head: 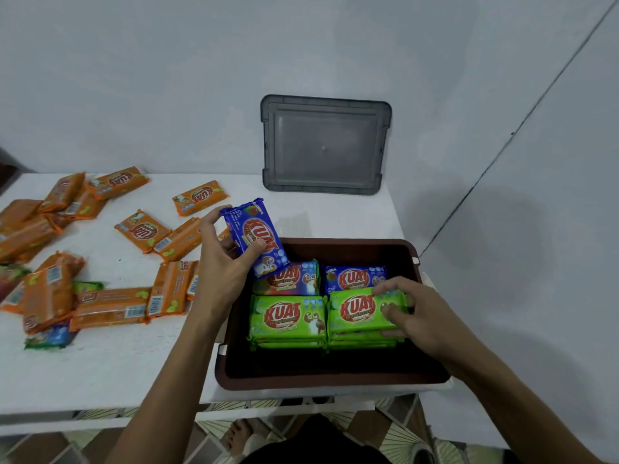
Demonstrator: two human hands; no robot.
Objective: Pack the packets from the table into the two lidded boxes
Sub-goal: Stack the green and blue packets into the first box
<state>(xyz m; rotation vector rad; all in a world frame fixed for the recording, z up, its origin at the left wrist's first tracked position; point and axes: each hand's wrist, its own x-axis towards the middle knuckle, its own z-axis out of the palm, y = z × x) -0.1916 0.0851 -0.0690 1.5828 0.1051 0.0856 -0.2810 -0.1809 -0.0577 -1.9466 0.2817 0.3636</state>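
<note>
Left grip (221, 262) pinches blue packet (255, 239), frame centre, above upper-left corner of box (335, 383). Packet long axis diagonal; rear-left stack (291, 279) just below-right lies horizontal, so turn likely needed. Right grip (412, 313) curled over green stack (361, 309).

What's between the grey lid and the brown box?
Just bare white table separates the grey lid from the brown box, as the head view shows.

"KUAT" stands in red letters on the blue packet (256, 237), the green packets (288, 316) and the orange packets (142, 229); smaller print is unreadable.
</note>
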